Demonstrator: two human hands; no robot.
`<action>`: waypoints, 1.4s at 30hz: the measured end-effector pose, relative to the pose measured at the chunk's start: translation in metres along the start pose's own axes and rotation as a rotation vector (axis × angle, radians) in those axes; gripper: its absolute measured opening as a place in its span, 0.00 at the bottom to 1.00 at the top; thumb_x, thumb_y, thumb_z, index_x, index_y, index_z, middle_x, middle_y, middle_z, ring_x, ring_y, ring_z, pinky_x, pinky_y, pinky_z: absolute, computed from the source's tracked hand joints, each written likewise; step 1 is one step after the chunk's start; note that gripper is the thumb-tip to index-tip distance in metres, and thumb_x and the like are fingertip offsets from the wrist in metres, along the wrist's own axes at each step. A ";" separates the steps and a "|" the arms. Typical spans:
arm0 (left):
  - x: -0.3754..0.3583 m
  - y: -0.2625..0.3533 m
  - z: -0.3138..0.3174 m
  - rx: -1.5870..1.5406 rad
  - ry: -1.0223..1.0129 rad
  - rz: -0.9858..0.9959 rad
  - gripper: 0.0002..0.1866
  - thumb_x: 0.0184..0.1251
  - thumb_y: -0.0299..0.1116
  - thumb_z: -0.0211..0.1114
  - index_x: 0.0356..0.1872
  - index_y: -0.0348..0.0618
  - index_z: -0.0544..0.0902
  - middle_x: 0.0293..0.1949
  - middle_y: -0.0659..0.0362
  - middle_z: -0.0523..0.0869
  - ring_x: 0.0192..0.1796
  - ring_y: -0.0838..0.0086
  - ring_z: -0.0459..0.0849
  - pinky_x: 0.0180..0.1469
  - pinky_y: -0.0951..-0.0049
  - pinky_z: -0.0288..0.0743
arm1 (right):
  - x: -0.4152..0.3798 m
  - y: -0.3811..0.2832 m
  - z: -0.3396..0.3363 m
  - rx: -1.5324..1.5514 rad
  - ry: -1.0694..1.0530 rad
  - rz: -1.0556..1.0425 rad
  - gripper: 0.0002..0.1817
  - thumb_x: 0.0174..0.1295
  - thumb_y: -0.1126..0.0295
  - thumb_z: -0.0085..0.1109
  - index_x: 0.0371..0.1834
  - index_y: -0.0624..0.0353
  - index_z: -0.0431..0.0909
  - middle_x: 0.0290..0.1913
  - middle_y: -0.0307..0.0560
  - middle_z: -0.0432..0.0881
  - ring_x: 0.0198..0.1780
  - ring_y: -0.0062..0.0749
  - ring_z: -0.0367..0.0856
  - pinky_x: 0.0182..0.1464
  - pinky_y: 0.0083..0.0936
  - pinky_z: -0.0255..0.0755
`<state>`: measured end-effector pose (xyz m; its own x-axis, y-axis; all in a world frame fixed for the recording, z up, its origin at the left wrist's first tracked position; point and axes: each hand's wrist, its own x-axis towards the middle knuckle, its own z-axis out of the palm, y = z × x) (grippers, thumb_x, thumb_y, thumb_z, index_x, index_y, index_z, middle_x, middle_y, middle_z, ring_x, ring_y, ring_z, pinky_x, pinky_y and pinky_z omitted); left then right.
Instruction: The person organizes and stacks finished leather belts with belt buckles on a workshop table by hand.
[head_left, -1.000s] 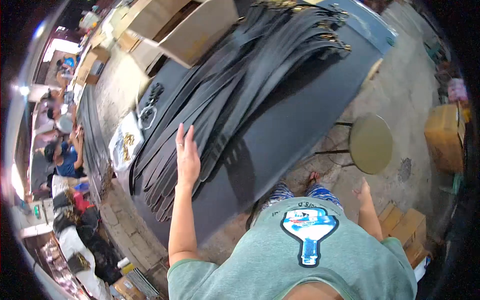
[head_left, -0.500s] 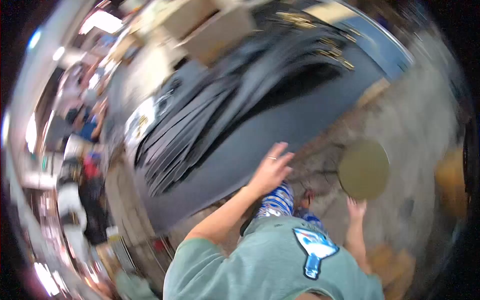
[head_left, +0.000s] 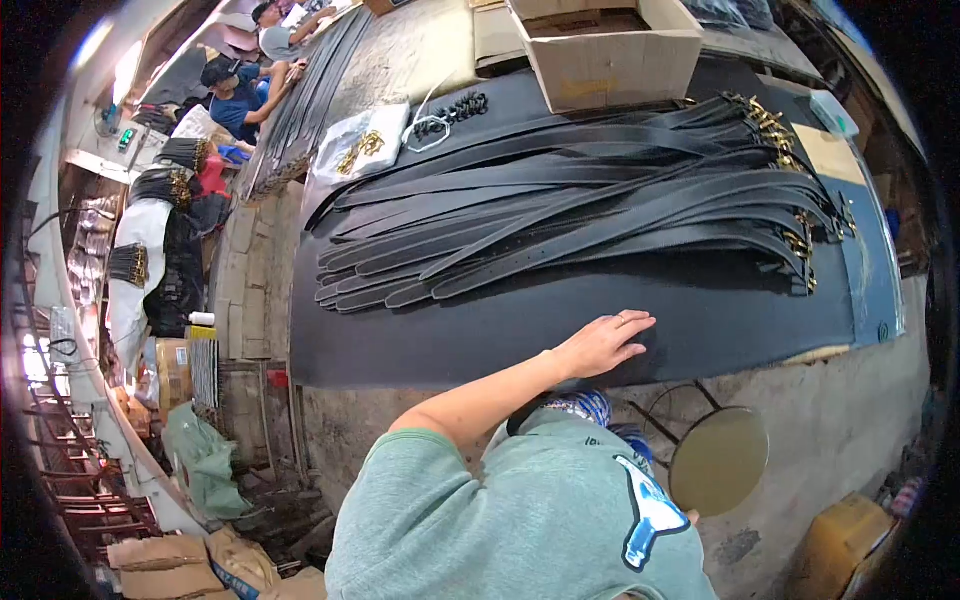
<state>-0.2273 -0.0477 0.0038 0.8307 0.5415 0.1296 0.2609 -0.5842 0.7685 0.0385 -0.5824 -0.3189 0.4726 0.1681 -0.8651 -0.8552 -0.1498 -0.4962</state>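
Note:
A heap of black leather belts (head_left: 560,190) lies across the dark-topped table (head_left: 480,340), their pointed ends to the left and gold buckles (head_left: 795,230) to the right. At the table's near edge is my left hand (head_left: 605,345), palm down with its fingers stretched out, holding nothing. It is short of the belts. Only a sliver of my right hand (head_left: 692,516) shows at the near rim of a round stool (head_left: 720,460); my shirt hides the rest, so its fingers cannot be made out.
An open cardboard box (head_left: 615,70) stands behind the belts. A plastic bag of gold pieces (head_left: 360,145) and a bundle of small black parts (head_left: 450,115) lie at the back left. A co-worker in a blue shirt (head_left: 235,105) sits farther left. A yellowish box (head_left: 845,545) is at lower right.
My view has turned and steadied, so the table looks more level. My left hand now appears over the table's near edge. The right hand, earlier visible at the stool's rim, is mostly hidden.

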 end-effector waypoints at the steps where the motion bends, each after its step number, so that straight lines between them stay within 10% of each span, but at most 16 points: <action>1: 0.005 -0.007 0.001 0.011 0.032 0.021 0.24 0.69 0.37 0.61 0.64 0.41 0.71 0.64 0.50 0.73 0.67 0.55 0.70 0.68 0.58 0.64 | -0.021 -0.017 0.023 -0.041 0.106 0.064 0.25 0.64 0.53 0.50 0.59 0.57 0.73 0.54 0.52 0.78 0.48 0.48 0.79 0.51 0.47 0.76; 16: 0.015 -0.041 0.021 0.122 0.211 0.048 0.19 0.63 0.32 0.64 0.56 0.46 0.78 0.62 0.58 0.75 0.67 0.63 0.70 0.64 0.60 0.66 | -0.143 -0.222 0.288 -1.625 -0.129 -0.134 0.25 0.68 0.53 0.43 0.49 0.66 0.77 0.36 0.64 0.83 0.40 0.57 0.81 0.44 0.49 0.73; 22: 0.016 -0.038 0.022 0.143 0.214 0.013 0.19 0.62 0.32 0.65 0.55 0.47 0.79 0.60 0.58 0.77 0.65 0.62 0.73 0.62 0.60 0.67 | -0.081 -0.197 0.320 -2.323 -0.616 -0.876 0.31 0.70 0.48 0.37 0.55 0.66 0.78 0.66 0.64 0.69 0.69 0.66 0.62 0.71 0.56 0.49; 24: 0.018 -0.035 0.021 0.179 0.212 0.006 0.19 0.61 0.32 0.65 0.54 0.46 0.79 0.60 0.58 0.77 0.64 0.62 0.74 0.61 0.60 0.67 | -0.150 -0.210 0.388 -2.639 -0.704 -0.517 0.33 0.68 0.46 0.39 0.67 0.60 0.68 0.67 0.62 0.69 0.73 0.59 0.58 0.73 0.60 0.42; 29: 0.023 -0.029 0.027 0.315 0.156 -0.028 0.20 0.60 0.34 0.65 0.55 0.47 0.78 0.63 0.57 0.74 0.64 0.64 0.73 0.61 0.60 0.67 | -0.094 -0.219 0.386 -2.683 -1.121 -0.096 0.35 0.67 0.45 0.41 0.73 0.53 0.59 0.69 0.61 0.67 0.74 0.57 0.57 0.73 0.56 0.46; 42: 0.029 0.009 0.051 0.640 0.072 -0.463 0.35 0.61 0.37 0.57 0.73 0.53 0.63 0.75 0.54 0.59 0.76 0.60 0.57 0.74 0.50 0.48 | 0.067 -0.328 0.397 -2.262 -1.099 -0.281 0.35 0.67 0.45 0.41 0.74 0.52 0.58 0.69 0.60 0.67 0.73 0.56 0.58 0.72 0.54 0.49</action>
<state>-0.1759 -0.0680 -0.0179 0.5406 0.8393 -0.0577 0.8222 -0.5125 0.2478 0.2656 -0.1351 -0.1848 -0.3413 0.4292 -0.8363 0.8612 -0.2137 -0.4611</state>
